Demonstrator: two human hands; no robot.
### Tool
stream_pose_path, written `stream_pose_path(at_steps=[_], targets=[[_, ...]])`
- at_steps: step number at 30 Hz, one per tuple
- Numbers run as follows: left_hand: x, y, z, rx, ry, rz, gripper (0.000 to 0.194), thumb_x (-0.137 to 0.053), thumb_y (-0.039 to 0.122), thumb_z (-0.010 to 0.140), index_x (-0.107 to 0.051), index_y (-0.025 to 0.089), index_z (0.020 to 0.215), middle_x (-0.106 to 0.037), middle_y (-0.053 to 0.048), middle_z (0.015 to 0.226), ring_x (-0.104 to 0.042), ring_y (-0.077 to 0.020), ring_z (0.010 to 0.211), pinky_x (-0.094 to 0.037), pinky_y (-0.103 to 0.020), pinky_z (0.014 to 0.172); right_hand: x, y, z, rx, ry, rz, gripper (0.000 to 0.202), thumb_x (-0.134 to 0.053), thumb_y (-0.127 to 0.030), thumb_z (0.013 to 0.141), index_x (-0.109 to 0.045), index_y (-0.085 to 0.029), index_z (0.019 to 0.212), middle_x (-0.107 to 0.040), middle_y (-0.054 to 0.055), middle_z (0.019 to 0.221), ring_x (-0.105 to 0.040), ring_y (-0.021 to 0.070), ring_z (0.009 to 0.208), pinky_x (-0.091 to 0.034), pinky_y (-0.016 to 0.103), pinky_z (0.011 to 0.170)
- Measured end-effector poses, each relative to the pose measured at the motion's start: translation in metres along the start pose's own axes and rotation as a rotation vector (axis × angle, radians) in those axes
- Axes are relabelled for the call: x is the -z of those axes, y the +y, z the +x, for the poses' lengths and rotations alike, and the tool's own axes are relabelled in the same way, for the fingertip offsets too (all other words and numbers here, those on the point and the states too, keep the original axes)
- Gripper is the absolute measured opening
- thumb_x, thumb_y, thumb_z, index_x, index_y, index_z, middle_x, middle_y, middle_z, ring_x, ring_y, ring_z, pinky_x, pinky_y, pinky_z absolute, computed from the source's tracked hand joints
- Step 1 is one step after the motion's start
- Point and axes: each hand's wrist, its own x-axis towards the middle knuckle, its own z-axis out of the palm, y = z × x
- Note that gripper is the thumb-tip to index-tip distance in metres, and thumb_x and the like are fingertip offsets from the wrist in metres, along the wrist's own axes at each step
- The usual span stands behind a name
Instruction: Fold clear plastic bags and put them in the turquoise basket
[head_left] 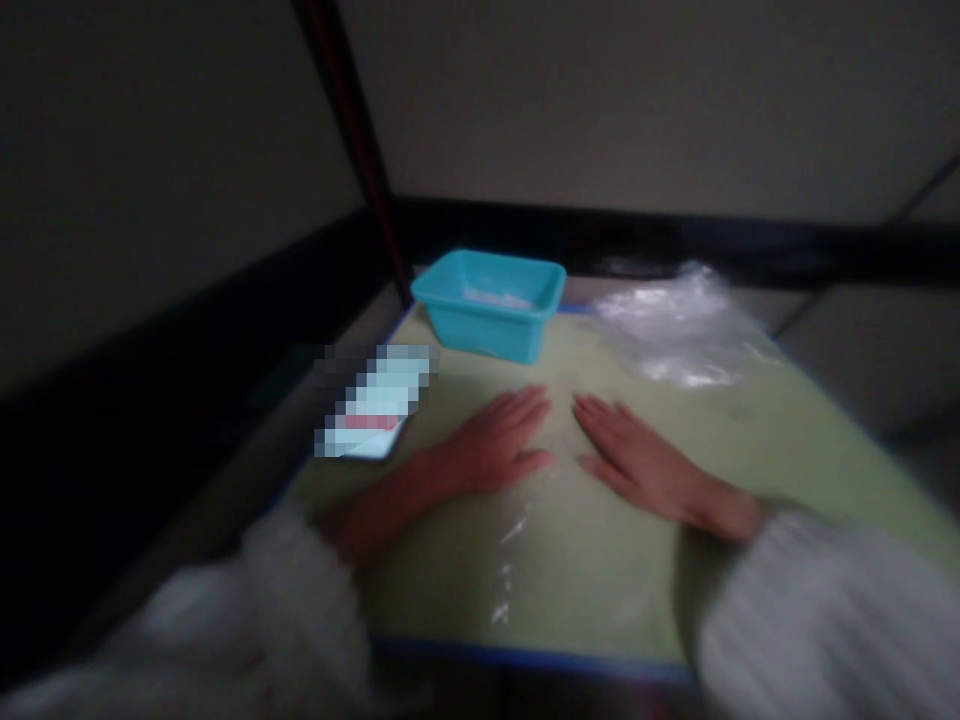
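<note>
My left hand (495, 440) lies flat on the pale yellow-green table top (585, 600), fingers stretched out to the right and thumb a little apart. Opposite it, my right hand (637, 455) rests palm down with its fingers pointing left. A narrow gap separates the fingertips, and neither hand grips anything. Shiny streaks (504, 590) show between and in front of the hands; they look like see-through plastic lying flat, but its outline is too faint to make out.
Beyond my hands stands a turquoise plastic basin (484, 330) with something pale inside. Crumpled see-through plastic (682, 325) lies at the back right. A phone-like device (375, 440), partly blurred out, sits at the left edge. Walls (637, 110) rise behind the table.
</note>
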Motion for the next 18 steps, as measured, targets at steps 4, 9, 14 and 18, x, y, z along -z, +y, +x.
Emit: stream_pose_path(at_steps=[4,9,14,18], targets=[[-0.004,-0.003,-0.002,0.035,-0.055,0.025,0.067,-0.039,0.046,0.091,-0.024,0.006,0.142,-0.018,-0.019,0.151,-0.011,-0.0248,0.141,-0.015,-0.041,0.114,-0.003,0.000,-0.002,0.000,0.018,-0.001,0.068,-0.030,-0.050,0.094,-0.015,-0.011,0.147,-0.024,0.018,0.149,-0.021,0.0271,0.138,-0.023,0.051,0.111],[0.004,0.002,-0.001,0.047,-0.105,0.013,0.068,-0.039,0.045,0.092,-0.020,0.005,0.143,-0.017,-0.019,0.151,-0.010,-0.0244,0.142,-0.015,-0.042,0.114,-0.002,-0.001,-0.006,0.016,0.005,-0.025,0.070,-0.030,-0.051,0.094,-0.012,-0.011,0.148,-0.024,0.019,0.149,-0.019,0.0272,0.139,-0.021,0.051,0.111],[0.010,0.025,0.000,-0.101,-0.035,-0.043,0.067,-0.041,0.041,0.091,-0.020,0.005,0.143,-0.016,-0.018,0.152,-0.010,-0.0243,0.142,-0.014,-0.041,0.115,0.002,-0.001,-0.005,-0.064,0.078,-0.018,0.065,-0.029,-0.044,0.095,-0.009,-0.012,0.148,-0.022,0.018,0.150,-0.018,0.0254,0.139,-0.022,0.051,0.111],[0.007,0.040,-0.003,-0.222,-0.091,-0.120,0.067,-0.041,0.045,0.091,-0.023,0.007,0.143,-0.023,-0.017,0.150,-0.018,-0.0250,0.140,-0.018,-0.041,0.115,0.005,0.002,-0.004,-0.124,0.136,0.013,0.061,-0.028,-0.039,0.096,-0.008,-0.015,0.148,-0.024,0.018,0.150,-0.021,0.0269,0.138,-0.022,0.055,0.110]])
